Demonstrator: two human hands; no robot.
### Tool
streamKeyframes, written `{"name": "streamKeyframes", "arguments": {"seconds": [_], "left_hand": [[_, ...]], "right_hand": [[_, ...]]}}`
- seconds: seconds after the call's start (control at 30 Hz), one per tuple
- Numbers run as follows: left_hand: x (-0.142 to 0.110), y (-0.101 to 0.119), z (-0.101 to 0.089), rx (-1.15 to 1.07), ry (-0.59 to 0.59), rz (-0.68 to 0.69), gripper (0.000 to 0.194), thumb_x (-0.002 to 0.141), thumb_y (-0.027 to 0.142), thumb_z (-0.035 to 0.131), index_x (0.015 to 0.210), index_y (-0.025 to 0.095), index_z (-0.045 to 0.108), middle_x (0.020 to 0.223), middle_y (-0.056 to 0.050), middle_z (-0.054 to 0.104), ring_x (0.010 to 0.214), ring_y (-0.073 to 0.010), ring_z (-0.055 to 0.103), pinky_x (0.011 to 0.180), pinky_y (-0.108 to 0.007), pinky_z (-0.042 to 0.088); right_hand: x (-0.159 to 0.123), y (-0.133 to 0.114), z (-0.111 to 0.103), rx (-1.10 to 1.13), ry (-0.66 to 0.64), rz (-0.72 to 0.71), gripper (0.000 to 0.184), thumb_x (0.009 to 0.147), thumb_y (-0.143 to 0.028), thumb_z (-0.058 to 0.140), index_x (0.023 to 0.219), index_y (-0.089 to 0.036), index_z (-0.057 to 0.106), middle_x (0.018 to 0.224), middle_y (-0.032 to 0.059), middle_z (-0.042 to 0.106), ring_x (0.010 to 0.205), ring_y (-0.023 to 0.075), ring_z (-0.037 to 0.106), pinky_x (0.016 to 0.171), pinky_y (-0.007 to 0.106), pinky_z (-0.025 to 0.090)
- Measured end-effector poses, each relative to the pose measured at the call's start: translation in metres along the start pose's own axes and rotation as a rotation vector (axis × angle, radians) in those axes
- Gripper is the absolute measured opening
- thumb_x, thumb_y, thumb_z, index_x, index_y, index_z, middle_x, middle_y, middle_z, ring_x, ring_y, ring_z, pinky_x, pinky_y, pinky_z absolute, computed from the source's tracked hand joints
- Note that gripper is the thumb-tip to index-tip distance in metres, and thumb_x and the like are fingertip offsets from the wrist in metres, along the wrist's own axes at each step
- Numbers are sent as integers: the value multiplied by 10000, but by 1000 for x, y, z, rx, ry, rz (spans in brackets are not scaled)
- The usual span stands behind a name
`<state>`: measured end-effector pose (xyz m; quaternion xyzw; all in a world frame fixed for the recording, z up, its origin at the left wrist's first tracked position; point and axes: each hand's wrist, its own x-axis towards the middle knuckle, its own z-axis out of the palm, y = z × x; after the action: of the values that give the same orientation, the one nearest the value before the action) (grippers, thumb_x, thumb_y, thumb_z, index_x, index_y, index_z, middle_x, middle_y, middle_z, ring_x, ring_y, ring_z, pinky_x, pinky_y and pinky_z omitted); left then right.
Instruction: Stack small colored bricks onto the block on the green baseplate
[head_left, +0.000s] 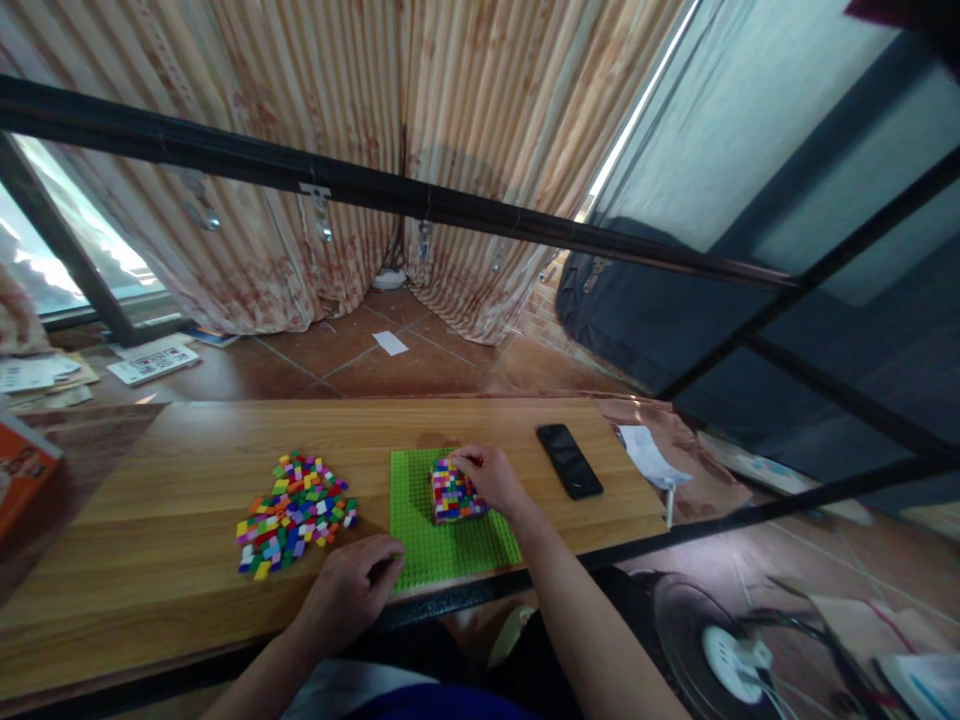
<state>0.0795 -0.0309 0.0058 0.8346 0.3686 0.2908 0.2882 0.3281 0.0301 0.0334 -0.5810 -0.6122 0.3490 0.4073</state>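
A green baseplate (420, 520) lies on the wooden table (187, 560), near its front edge. On it stands a low block (454, 493) built of many small coloured bricks. My right hand (491, 475) rests on the block's far right corner, fingertips pinched together on its top. My left hand (356, 590) lies on the table at the plate's near left corner, fingers curled and touching the plate's edge. A loose pile of coloured bricks (296, 512) sits to the left of the plate.
A black phone (569, 460) lies right of the plate, with white paper (646, 452) at the table's right end. An orange box (22, 475) stands at far left. A fan (731, 650) is on the floor at right. Black bars cross the view; curtains hang behind.
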Motion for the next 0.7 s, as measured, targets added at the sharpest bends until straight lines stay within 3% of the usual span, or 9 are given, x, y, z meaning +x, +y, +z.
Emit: {"name": "streamKeyframes", "arguments": {"seconds": [0.17,0.3,0.4,0.5,0.6,0.7], "left_hand": [[-1,-1,0,-8,-7,-31,151,890,240,503,803,196,619,748,-12,670,704,-129,642,647,-210,479],[-2,-1,1,-21,1,-26,159,896,244,496,805,197,617,748,-13,662,709,-128,630,650,-212,468],[-2,0,1,-37,-3,-29,178,902,250,490,784,191,609,718,-11,641,680,-122,605,638,-215,456],[-2,2,0,-55,-2,-45,188,905,248,484,778,187,608,706,-12,630,668,-120,594,631,-215,450],[-3,6,-1,-59,15,-49,192,906,231,473,785,187,615,716,-18,632,694,-126,603,645,-217,454],[-6,10,0,-45,63,-46,193,910,222,462,802,187,618,716,-22,632,699,-131,609,643,-220,458]], "right_hand": [[-3,5,0,84,26,17,246,806,-389,602,860,-203,753,852,18,748,817,178,682,783,295,513],[-7,4,-6,131,237,18,332,830,-433,574,1004,-197,731,1017,54,739,939,198,676,837,322,518],[-14,-4,-10,114,383,18,367,850,-455,554,984,-160,727,958,84,744,872,207,680,787,323,523],[-26,-21,-4,57,448,-13,348,874,-444,539,925,-156,726,886,82,739,818,197,672,756,311,516],[-42,-42,14,-20,393,-91,297,912,-393,511,926,-180,717,893,67,726,835,183,658,766,304,508],[-57,-56,42,-75,259,-233,212,918,-297,522,956,-208,711,925,58,717,882,174,651,815,304,503]]}}
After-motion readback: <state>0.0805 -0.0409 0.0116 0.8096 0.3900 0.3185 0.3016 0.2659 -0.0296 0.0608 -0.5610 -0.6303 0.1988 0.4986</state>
